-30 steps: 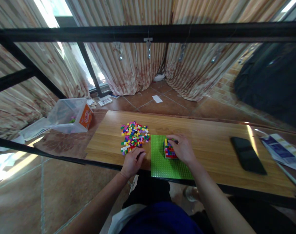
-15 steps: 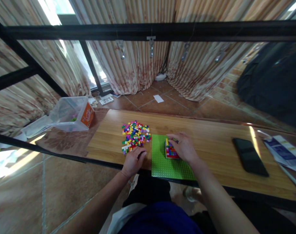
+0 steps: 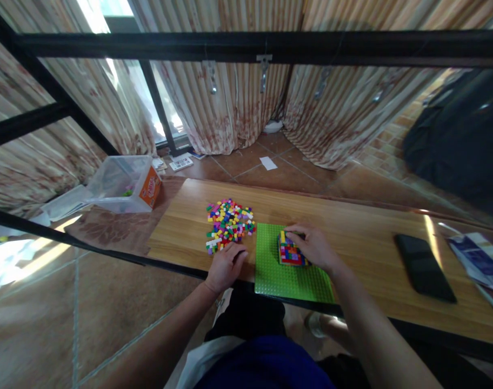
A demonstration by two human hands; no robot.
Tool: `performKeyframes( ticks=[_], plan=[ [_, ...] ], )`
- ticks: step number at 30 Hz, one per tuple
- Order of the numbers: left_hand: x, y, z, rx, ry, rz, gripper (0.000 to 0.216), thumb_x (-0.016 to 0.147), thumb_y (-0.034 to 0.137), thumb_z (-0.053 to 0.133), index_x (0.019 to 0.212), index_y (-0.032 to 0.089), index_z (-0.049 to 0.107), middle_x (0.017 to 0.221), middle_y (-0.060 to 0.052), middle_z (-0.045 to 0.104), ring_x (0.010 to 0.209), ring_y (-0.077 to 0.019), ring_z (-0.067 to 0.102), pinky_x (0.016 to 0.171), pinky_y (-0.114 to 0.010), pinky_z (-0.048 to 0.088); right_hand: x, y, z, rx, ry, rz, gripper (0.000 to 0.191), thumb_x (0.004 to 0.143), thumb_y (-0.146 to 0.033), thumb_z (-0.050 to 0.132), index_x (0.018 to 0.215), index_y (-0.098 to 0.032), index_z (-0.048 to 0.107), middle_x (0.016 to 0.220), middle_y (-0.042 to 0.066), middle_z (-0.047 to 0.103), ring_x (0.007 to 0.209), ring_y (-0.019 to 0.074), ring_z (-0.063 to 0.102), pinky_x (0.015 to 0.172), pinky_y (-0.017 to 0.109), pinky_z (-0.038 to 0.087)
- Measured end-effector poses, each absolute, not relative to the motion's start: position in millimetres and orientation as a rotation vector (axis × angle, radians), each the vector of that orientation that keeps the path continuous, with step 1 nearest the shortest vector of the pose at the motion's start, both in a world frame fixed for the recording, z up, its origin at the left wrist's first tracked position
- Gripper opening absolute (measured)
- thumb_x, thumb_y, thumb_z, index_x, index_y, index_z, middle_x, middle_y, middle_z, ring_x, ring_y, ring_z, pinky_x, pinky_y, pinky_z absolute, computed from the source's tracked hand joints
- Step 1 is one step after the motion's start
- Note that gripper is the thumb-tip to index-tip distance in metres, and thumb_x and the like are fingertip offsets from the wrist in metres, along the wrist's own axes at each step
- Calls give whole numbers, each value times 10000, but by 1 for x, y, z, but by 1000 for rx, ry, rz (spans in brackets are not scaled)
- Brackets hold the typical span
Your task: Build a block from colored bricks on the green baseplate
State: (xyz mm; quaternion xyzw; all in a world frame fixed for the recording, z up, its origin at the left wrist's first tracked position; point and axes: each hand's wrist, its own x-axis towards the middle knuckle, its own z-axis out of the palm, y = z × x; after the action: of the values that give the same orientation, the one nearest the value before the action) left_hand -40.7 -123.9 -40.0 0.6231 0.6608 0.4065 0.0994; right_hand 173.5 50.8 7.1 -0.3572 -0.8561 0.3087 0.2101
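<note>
A small block built of multicoloured toy bricks stands on a green studded baseplate on the bench. My right hand reaches over the block's far right side, its thumb and fingers closed at the top beside a yellow brick. The hand covers part of the block. My left hand rests at the bench's near edge, fingers curled and touching the near side of a loose pile of small coloured bricks. Whether anything sits within those curled fingers is hidden.
Left of the bench stands a clear plastic box with an orange label and a few pieces inside. A black phone lies on the right, near some printed packaging. A black metal bar crosses in front of the curtains.
The whole view has shifted slightly right. My right hand has tilted back a little, showing more of the brick block. My left hand stays beside the pile.
</note>
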Motion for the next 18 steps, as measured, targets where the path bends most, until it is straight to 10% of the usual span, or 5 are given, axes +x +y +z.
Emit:
performKeyframes(
  ticks=[18],
  plan=[
    [-40,-125,-38,1844,1976,1207,143,963,250,526,982,190,654,919,-47,693,860,-164,662,775,-284,529,172,53,-3,-1055,-2272,1053,350,892,-416,488,918,-219,777,858,34,756,794,199,684,780,320,516]
  ],
)
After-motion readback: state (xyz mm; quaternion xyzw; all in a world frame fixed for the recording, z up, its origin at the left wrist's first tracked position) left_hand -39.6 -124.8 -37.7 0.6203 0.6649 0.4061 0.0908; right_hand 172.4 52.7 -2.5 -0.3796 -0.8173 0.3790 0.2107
